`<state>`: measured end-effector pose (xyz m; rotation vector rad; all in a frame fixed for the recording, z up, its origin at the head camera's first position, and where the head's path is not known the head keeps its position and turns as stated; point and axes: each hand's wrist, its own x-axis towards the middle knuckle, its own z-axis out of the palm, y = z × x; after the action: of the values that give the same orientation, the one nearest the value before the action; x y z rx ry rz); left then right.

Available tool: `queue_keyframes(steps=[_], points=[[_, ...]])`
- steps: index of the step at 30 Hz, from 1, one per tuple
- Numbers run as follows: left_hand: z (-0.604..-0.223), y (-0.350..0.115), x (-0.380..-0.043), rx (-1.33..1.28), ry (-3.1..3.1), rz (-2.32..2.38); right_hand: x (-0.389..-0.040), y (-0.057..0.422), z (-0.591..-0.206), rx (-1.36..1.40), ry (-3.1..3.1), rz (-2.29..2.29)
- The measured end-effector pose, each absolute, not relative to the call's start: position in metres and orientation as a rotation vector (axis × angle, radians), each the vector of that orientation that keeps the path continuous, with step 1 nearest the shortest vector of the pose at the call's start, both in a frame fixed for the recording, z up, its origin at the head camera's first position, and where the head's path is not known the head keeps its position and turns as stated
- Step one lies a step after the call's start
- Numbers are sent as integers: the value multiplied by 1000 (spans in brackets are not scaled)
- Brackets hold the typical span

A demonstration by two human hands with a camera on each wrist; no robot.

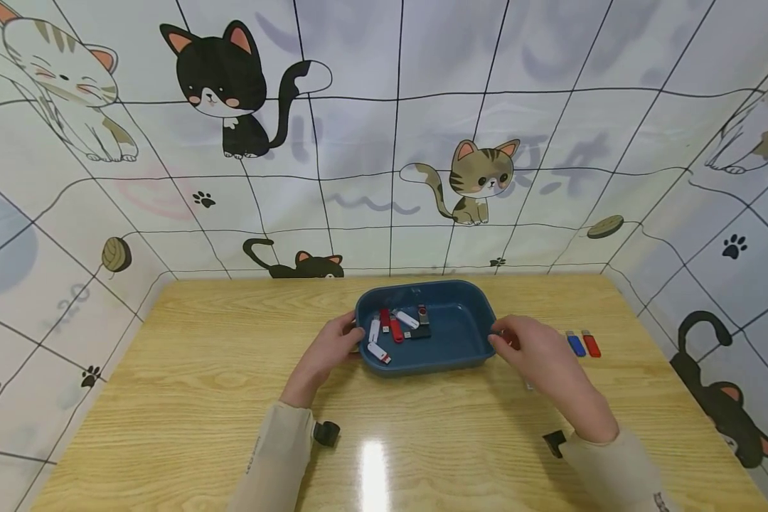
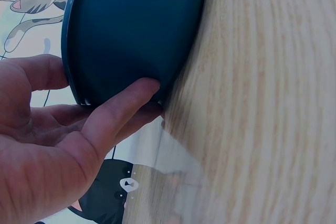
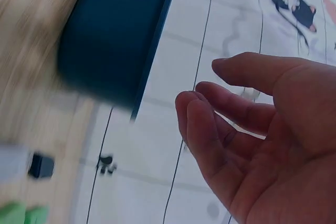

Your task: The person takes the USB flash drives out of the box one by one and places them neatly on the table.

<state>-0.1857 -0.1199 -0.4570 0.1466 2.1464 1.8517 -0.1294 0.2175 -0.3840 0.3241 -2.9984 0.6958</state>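
Observation:
A dark blue plastic tray (image 1: 459, 331) stands on the wooden table with several USB sticks inside. White USB sticks, one of them a white stick (image 1: 379, 353), lie toward its left end among red and dark ones, including a red stick (image 1: 396, 330). My left hand (image 1: 329, 347) grips the tray's left end, thumb at the rim and fingers against the outer wall (image 2: 131, 35). At the opposite end is my right hand (image 1: 537, 355). In the right wrist view its loosely bent fingers (image 3: 202, 135) hold nothing and stand apart from the tray wall.
To the right of the tray, a blue USB stick (image 1: 576, 345) and a red USB stick (image 1: 592, 345) lie side by side on the table (image 1: 230, 398). Blurred green objects (image 3: 23, 213) show at the right wrist view's corner. A cat-print curtain (image 1: 371, 142) encloses the table's back and sides.

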Motion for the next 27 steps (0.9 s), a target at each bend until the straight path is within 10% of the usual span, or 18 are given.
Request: queue_keyframes(steps=[27], points=[[-454, -121, -185, 138, 2157, 1830, -180, 134, -412, 719, -3015, 657]])
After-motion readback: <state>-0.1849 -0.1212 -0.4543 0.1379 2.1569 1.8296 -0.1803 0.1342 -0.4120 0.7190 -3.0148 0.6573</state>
